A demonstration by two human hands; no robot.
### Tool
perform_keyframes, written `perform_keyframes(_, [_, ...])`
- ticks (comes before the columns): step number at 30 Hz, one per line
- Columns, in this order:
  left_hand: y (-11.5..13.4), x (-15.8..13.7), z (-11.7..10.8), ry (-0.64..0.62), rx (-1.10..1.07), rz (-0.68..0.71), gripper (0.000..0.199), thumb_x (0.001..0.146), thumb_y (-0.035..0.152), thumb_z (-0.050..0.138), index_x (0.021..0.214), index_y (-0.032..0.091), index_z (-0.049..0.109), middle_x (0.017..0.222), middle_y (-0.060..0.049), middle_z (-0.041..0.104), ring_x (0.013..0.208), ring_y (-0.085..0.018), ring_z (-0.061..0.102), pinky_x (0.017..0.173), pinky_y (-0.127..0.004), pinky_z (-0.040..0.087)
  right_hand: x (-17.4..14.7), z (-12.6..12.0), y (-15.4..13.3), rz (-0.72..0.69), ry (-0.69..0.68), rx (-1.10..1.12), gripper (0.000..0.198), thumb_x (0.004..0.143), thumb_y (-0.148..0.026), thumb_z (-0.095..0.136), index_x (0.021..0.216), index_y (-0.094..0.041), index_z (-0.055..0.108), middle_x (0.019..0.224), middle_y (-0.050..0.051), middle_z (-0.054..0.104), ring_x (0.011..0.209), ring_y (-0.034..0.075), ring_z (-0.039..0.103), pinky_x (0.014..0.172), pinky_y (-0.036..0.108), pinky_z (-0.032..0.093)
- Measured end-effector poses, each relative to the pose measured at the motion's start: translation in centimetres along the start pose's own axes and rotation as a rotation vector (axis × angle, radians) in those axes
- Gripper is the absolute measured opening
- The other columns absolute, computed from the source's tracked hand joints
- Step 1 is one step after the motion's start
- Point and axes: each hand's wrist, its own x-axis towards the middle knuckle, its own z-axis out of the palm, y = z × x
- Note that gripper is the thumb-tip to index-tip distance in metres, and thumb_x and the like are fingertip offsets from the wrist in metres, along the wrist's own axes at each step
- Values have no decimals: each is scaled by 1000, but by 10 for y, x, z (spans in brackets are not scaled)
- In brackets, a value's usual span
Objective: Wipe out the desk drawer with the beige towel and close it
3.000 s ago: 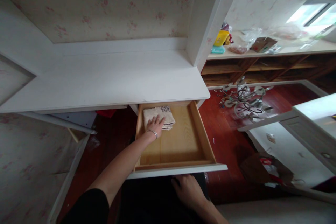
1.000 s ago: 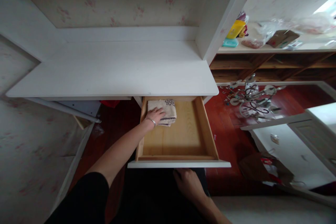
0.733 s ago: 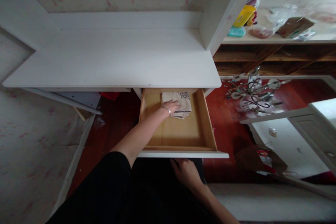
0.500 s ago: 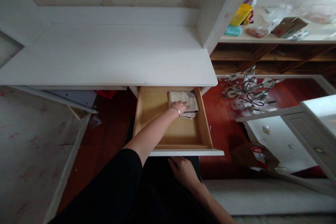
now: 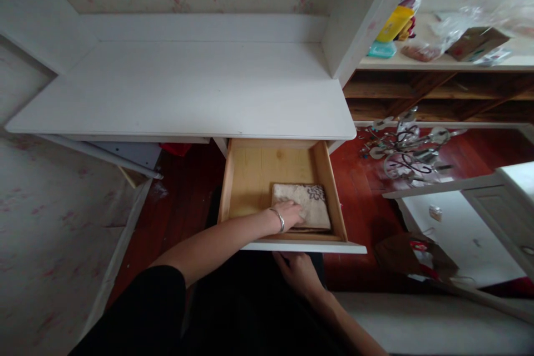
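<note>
My left hand, with a silver bracelet at its wrist, lies flat on a folded beige cloth with a dark floral pattern in one corner. Its fingers are stretched out over the left part of the cloth. The cloth rests in a pulled-out wooden drawer, against the front right of its bottom. Below the drawer's white front edge, close to my dark clothing, is my right hand. The drawer front hides its fingertips, so I cannot tell whether they grip anything.
Above the drawer spreads a white desk top. On the red wooden floor to the right lies a chandelier, with an open cardboard box nearer me. A shelf at the upper right carries bags and a small box.
My left hand has moved toward me, and the cloth has slid from the drawer's back right to its front right. My right hand stays below the drawer front. The view has shifted slightly.
</note>
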Motion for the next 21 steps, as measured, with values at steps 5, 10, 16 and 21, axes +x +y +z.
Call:
perform_keyframes(5, [-20,-37,-2,-4,91,-73,38,80,16,52,112,33,63,120,-8,50,108,-27,48,80,-37,47,-3,3,-1,-23,13,6,38,97,-40,37,108,-23,70,109,5,70,103,21,64,91,29,44])
perform_keyframes(10, [-52,-86,4,-80,83,-260,30,74,19,62,101,31,66,122,-6,50,109,-27,48,84,-38,46,-4,11,5,-4,18,-8,37,96,-40,38,106,-23,70,108,5,70,103,21,63,94,30,43])
perform_keyframes(16, [-72,-100,-3,-83,146,-369,35,70,13,65,101,29,64,124,-8,45,107,-27,48,79,-39,48,-3,16,7,-3,43,-7,36,96,-39,39,109,-23,69,109,6,70,102,21,64,92,30,45])
perform_keyframes(21, [-93,-81,-17,87,184,-470,38,80,10,50,111,30,60,124,-10,44,109,-27,47,79,-39,49,-5,16,6,4,41,-50,34,95,-38,41,110,-22,68,111,7,68,102,21,64,93,31,45])
